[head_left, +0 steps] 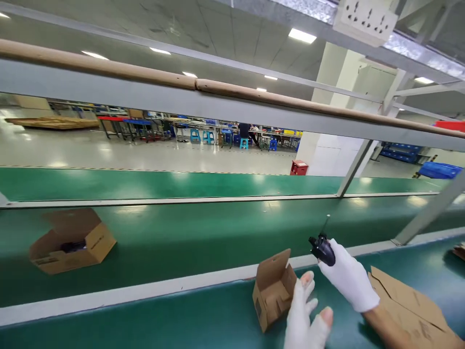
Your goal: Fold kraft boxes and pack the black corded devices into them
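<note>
My left hand (307,317), in a white glove with bare fingertips, is at the bottom of the view with its fingers apart and nothing in them. Just left of it stands a small open cardboard box (267,298), its lid flap raised; the fingers overlap its right edge in view, and I cannot tell whether they touch. Farther right, my white-gloved right hand (347,276) is closed around a rounded black device (323,249) with a thin rod sticking up. Its exact kind is unclear. Below the right forearm lie flattened cardboard pieces (410,303).
Another open carton (78,249) with dark contents sits on the green belt (189,237) at left. A white rail (145,295) parts that belt from the near green surface (163,322). Metal posts (432,211) rise at right, under a long overhead bar (232,106).
</note>
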Motion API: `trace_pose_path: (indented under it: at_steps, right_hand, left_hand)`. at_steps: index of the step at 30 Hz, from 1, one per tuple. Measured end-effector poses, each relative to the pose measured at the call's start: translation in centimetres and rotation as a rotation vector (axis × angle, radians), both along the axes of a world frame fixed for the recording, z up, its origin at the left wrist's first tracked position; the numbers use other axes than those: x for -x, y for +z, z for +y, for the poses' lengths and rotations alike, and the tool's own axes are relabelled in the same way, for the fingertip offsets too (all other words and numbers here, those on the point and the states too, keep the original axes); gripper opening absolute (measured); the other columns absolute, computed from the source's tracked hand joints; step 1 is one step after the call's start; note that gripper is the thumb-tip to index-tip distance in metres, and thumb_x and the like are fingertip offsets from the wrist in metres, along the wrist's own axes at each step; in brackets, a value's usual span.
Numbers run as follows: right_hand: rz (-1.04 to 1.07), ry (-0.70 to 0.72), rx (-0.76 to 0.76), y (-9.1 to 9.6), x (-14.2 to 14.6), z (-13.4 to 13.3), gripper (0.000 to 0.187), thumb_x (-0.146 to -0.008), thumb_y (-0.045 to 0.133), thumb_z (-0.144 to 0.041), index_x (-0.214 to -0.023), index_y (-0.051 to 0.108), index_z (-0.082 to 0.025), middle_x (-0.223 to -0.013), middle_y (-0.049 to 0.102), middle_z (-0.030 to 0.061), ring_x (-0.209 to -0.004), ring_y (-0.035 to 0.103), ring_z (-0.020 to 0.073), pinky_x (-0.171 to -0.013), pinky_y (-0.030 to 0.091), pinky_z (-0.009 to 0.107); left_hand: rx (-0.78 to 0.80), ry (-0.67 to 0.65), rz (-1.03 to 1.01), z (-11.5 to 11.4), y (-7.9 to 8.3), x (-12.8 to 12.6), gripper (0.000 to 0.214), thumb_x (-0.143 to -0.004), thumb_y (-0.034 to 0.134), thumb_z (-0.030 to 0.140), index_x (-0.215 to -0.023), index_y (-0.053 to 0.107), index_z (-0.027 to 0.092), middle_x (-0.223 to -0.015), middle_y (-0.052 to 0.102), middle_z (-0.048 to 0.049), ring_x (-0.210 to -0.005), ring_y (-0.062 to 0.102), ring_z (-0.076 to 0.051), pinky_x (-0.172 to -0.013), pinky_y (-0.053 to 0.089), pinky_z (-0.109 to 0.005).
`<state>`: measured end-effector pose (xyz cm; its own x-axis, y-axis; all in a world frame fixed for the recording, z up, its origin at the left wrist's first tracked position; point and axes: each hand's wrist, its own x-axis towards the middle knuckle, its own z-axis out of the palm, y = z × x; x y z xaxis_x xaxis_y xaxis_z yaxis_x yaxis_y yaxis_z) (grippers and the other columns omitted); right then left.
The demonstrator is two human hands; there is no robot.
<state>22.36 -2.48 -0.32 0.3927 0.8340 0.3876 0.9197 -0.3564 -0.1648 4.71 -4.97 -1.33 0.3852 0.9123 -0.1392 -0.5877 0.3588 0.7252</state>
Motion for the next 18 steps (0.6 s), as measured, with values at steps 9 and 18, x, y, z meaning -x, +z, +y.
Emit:
trace_pose_path:
  at_steps: [9,18]
  right_hand:
    - [0.261,0.210,-0.293,-2.4,5.0,-13.7,0.057,-0.081,0.052,-0.030,-0.135,0.041,-0.017,-0.130,0.054,0.0160,-0.113,0.057,0.0276,-0.092,0.050,0.042]
    - [1.090,0.291,0.499,5.3,4.4,-18.4,0.043,-0.073,0.051,-0.021,-0.114,0.060,-0.014,-0.078,0.067,0.0044,-0.047,0.049,0.0094,-0.038,0.036,0.017]
  left_hand:
    - [0.277,-0.094,-0.309,-5.3,1.8,-4.0,0.061,-0.065,0.084,0.033,-0.115,0.053,0.020,-0.114,0.064,-0.0084,-0.105,0.063,-0.021,-0.095,0.049,-0.032]
    - [-0.105,0.051,-0.106,-1.8,0.5,-1.2,0.060,-0.069,0.077,0.051,-0.116,0.052,0.021,-0.091,0.062,-0.0031,-0.069,0.061,-0.012,-0.065,0.050,-0.024]
